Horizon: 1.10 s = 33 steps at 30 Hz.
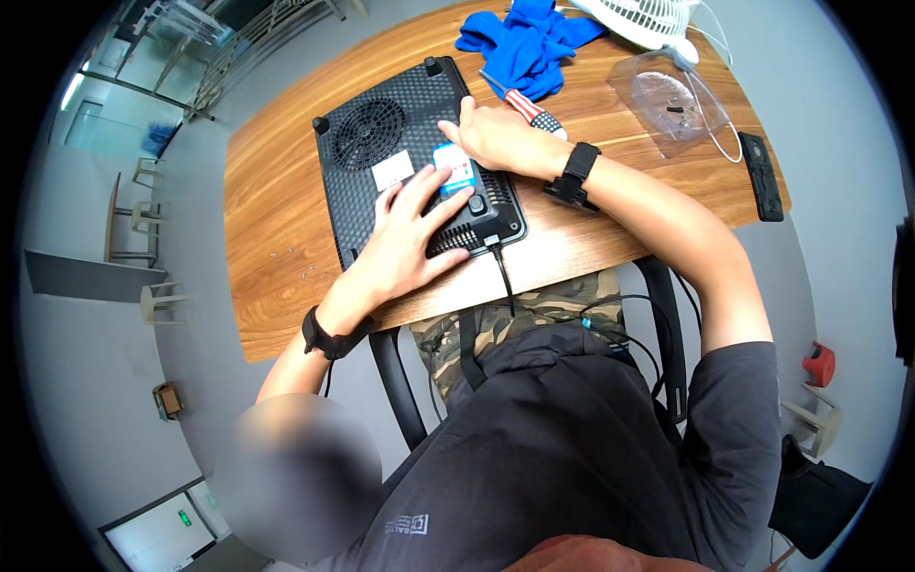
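Observation:
A flat black appliance (345, 205), looking like an induction cooker, lies upside down on the table. Its underside has a round fan grille, stubby feet, a white label and a blue-white sticker (456, 170). My left hand (405, 229) is open, fingers spread flat across the underside near the labels. My right hand (496, 138) rests at the cooker's right edge, its thumb and a finger stretched apart; the other fingers are hidden. A black cord (502, 276) hangs from the near edge. Just past the right hand lies a screwdriver (530, 109) with a striped, starred handle.
A blue cloth (527, 48) is bunched at the table's far side, beside a white fan (643, 21). A clear plastic tray (658, 129) holds small dark pieces. A long black part (761, 176) lies at the right edge. Tiny bits (286, 255) lie on the wooden table (272, 181) at left.

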Each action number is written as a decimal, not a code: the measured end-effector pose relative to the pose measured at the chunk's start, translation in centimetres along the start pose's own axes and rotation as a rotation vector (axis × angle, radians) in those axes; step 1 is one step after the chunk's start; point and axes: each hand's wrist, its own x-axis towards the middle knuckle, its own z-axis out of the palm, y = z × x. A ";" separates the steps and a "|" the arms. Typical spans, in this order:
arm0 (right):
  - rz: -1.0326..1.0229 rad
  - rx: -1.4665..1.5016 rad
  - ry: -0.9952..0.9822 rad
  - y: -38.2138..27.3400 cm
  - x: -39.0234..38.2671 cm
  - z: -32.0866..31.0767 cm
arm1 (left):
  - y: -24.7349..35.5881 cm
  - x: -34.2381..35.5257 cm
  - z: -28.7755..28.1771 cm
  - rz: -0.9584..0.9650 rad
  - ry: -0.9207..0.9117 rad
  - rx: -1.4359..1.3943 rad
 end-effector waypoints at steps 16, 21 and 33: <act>-0.200 -0.095 0.236 0.5 0.0 1.3 | 0.0 0.3 1.6 -0.061 -0.024 0.136; -0.202 -0.160 0.367 0.4 0.2 1.9 | 0.0 0.2 1.5 -0.040 -0.027 0.187; -0.524 -0.416 0.293 2.5 2.6 3.2 | -0.3 -0.7 1.3 -0.024 -0.005 0.083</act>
